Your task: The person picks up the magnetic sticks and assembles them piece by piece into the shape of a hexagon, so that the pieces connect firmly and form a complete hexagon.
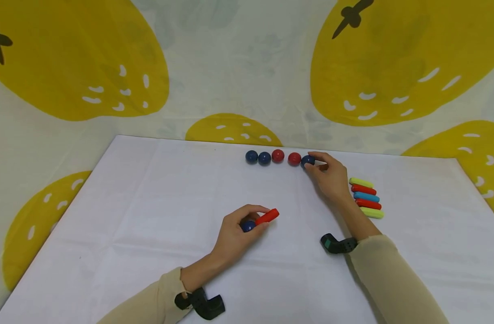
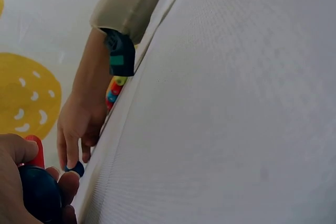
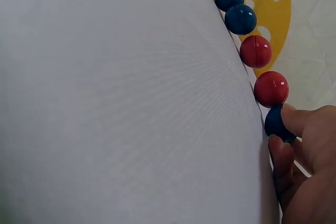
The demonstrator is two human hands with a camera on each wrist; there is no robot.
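Observation:
My left hand (image 1: pixel 236 231) is above the middle of the white table, its fingers curled round a dark blue ball (image 1: pixel 248 226) and a short red stick (image 1: pixel 267 217). In the left wrist view the same blue ball (image 2: pixel 41 195) sits against the palm, the red stick (image 2: pixel 34 151) beside the thumb. Near the back edge my right hand (image 1: pixel 328 177) pinches another dark blue ball (image 1: pixel 308 161) between thumb and fingers. That ball stands at the right end of a row, close beside a red ball (image 1: pixel 294 159); in the right wrist view fingers partly cover the blue ball (image 3: pixel 276 123).
Leftward along the row are a second red ball (image 1: pixel 277 155) and two dark blue balls (image 1: pixel 265 158). A gap separates the two red balls. Right of my right forearm lie several short sticks, yellow, red and blue (image 1: pixel 366 197), side by side. Patterned cloth (image 1: pixel 247 67) hangs behind the table.

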